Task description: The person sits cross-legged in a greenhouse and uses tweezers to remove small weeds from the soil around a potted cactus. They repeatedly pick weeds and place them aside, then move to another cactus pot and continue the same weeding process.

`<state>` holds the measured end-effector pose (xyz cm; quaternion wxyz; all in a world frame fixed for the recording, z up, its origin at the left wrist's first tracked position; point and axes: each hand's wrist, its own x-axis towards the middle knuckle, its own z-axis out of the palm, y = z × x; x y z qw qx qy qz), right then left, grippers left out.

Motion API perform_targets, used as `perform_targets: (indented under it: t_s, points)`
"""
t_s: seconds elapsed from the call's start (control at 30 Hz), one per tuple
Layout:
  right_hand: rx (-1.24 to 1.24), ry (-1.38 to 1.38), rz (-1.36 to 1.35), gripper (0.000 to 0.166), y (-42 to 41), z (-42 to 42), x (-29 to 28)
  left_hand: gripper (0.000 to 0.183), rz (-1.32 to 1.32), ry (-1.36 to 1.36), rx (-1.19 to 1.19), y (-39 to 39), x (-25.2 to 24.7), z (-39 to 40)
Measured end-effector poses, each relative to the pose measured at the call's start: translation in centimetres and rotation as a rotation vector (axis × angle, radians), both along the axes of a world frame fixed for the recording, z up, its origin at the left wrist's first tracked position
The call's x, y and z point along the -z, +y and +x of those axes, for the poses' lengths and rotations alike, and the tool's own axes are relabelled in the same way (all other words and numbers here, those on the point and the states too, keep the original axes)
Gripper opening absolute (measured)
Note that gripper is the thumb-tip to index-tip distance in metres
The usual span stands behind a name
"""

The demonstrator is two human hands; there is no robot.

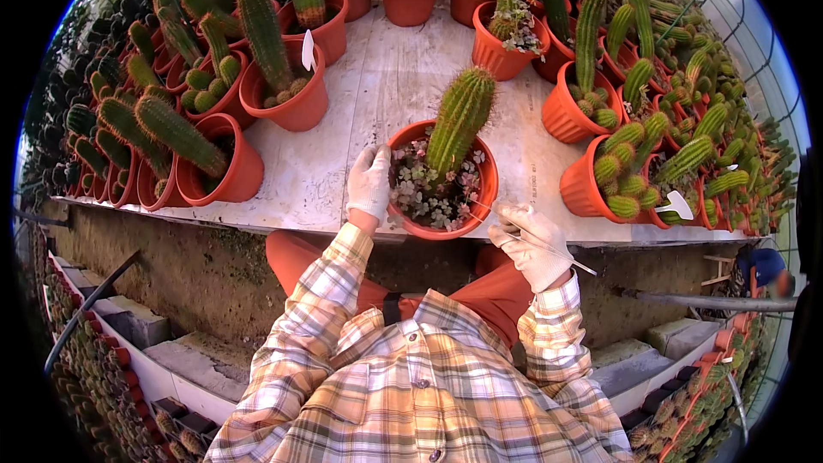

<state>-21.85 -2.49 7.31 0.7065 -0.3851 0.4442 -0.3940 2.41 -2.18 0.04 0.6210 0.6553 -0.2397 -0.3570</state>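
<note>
Before me, near the front edge of the table, stands an orange plastic pot (490, 190) with one thick columnar cactus (455, 125) leaning to the right. Small clover-like weeds (418, 190) with green and pinkish leaves cover the soil around its base. My left hand (370, 181), in a white knit glove, grips the pot's left rim. In my gloved right hand (528, 241) is a thin metal tool (558, 252), probably long tweezers. Its tip is at the pot's right side, by the weeds; whether it touches them I cannot tell.
Potted cacti flank the white table (302, 186): a leaning cactus (183, 135) at left, a clustered cactus (624, 170) at right. Behind stands another weedy pot (501, 45). White plant labels (676, 206) poke out. A person (765, 270) is at far right, near a metal pipe (707, 301).
</note>
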Motion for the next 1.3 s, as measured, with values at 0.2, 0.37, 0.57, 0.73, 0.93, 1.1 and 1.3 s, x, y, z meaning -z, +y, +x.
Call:
perform_targets:
  t_s: [0.2, 0.37, 0.57, 0.73, 0.93, 1.1, 1.3]
  points:
    - [-0.074, -0.448, 0.269, 0.016, -0.7, -2.3, 1.4, 0.027, 0.01, 0.025, 0.005, 0.0, -0.2, -0.1]
    - [0.022, 0.676, -0.795, 0.017, 1.9, -1.4, 1.8, 0.029, 0.015, 0.015, -0.01, 0.0, 0.0, 0.0]
    - [0.313, 0.272, -0.23, 0.023, 2.4, -1.2, 2.4, 0.03, 0.042, -0.042, 0.007, 0.0, 0.4, 0.2]
    - [0.44, 0.143, -0.194, 0.03, 2.0, -4.7, 1.3, 0.03, 0.018, -0.068, 0.024, -0.1, 0.7, 0.4]
    - [0.089, 0.06, -0.193, 0.039, 3.6, -8.8, -1.5, 0.03, -0.009, -0.023, 0.006, 0.0, 0.7, 0.3]
    - [0.021, 0.324, -0.253, 0.039, 4.2, -7.7, -2.0, 0.031, 0.019, -0.029, 0.029, 0.0, 0.8, 0.4]
    - [0.098, 0.279, -0.263, 0.026, 2.5, -6.0, -3.5, 0.03, 0.028, -0.055, 0.026, 0.1, 0.7, 0.6]
